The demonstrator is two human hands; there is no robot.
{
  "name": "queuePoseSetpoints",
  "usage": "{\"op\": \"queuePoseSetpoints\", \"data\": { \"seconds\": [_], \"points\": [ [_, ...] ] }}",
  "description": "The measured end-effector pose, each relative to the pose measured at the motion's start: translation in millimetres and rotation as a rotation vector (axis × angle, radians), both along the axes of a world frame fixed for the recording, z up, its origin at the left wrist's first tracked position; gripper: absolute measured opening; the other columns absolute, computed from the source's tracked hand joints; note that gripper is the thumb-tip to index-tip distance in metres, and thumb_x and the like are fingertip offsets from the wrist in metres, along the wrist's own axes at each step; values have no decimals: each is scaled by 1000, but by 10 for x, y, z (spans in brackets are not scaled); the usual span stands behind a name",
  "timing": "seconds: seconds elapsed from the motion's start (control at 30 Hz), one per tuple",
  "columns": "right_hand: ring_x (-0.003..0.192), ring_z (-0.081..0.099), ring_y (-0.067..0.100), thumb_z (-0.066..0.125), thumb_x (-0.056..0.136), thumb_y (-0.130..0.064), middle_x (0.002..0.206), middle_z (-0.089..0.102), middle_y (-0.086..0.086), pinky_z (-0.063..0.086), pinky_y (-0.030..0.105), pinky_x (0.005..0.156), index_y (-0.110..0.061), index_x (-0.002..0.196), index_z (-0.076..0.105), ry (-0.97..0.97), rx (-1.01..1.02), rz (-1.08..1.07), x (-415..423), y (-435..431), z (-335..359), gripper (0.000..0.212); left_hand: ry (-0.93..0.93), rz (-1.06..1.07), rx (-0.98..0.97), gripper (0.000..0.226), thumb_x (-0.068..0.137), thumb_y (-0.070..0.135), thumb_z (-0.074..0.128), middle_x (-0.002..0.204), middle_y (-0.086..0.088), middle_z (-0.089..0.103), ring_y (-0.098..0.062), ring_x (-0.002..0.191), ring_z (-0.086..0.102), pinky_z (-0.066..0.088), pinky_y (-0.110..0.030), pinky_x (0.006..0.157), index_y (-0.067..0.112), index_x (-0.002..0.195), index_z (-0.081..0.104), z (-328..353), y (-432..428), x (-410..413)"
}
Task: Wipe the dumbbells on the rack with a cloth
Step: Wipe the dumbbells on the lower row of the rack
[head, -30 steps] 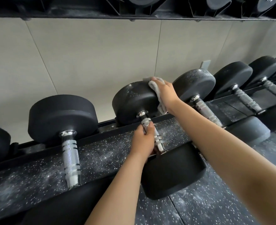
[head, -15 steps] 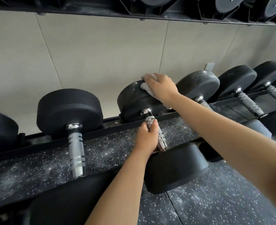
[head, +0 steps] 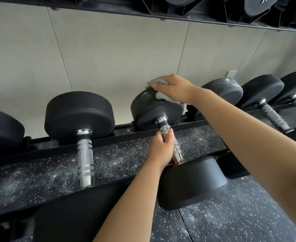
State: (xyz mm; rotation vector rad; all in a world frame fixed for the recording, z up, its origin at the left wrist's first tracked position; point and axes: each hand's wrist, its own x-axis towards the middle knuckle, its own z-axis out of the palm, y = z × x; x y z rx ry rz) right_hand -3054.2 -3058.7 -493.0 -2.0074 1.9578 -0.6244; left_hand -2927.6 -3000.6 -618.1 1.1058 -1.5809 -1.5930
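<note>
The person is working on the dumbbell [head: 154, 110] near the middle of the rack [head: 109, 137]. It lies across the rails with its far head toward twelve o'clock and its near head down toward five o'clock, hanging past the front rail.

The right hand [head: 171, 88] lies palm-down on top of the far head. Its fingers are close together and nearly flat, bending only to follow the curve of the rubber. Under them is the cloth [head: 161, 96], a pale grey rag pressed against the head. One fold pokes out past the fingertips at about ten o'clock from the hand, and another bunches beneath the palm. It is a flat press, not a fist, though I cannot see the thumb.

The left hand [head: 161, 149] is wrapped round the knurled steel handle [head: 176, 147]. The fingers are curled tight around the bar, with the knuckles toward me and bare metal showing above and below the hand.

At nine o'clock from this dumbbell sits a neighbouring dumbbell [head: 79, 116], its black head smooth and dark. At three o'clock is a dusty dumbbell [head: 224, 91] whose head is speckled grey-white. More dumbbells run off to the right. Behind them is a pale tiled wall [head: 109, 58], an upper shelf [head: 143, 11] at twelve o'clock, and a speckled rubber floor [head: 248, 215] below.
</note>
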Motion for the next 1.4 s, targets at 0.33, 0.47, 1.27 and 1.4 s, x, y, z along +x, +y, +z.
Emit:
{"op": "queuePoseSetpoints", "data": {
  "seconds": [0.33,0.47,1.27,1.4],
  "points": [
    [115,53,21,44,100,-47,123,60,-8,43,37,88,-30,120,63,930,218,283,748,-302,143,33,-55,2,-1,29,100,39,43,106,-2,61,-16,97,57,39,-23,81,15,110,55,73,32,18],
    [129,46,17,46,100,-47,128,56,-15,34,40,109,-40,122,66,289,274,156,240,-122,392,30,-57,7,-10,34,100,40,43,109,-3,61,-16,97,58,41,-25,83,13,118,55,63,23,23],
    [110,60,27,37,102,-50,116,67,1,34,33,77,-25,112,65,1007,83,158,987,-161,-54,39,-51,21,-16,33,100,34,43,113,-7,60,-23,105,56,40,-26,83,7,117,53,35,7,-11],
    [107,59,27,38,101,-51,111,66,0,38,33,81,-25,106,65,999,7,196,890,-153,-136,38,-45,28,-17,35,100,34,43,116,-5,58,-15,104,53,35,-20,82,8,123,53,16,3,-16]
  ]
}}
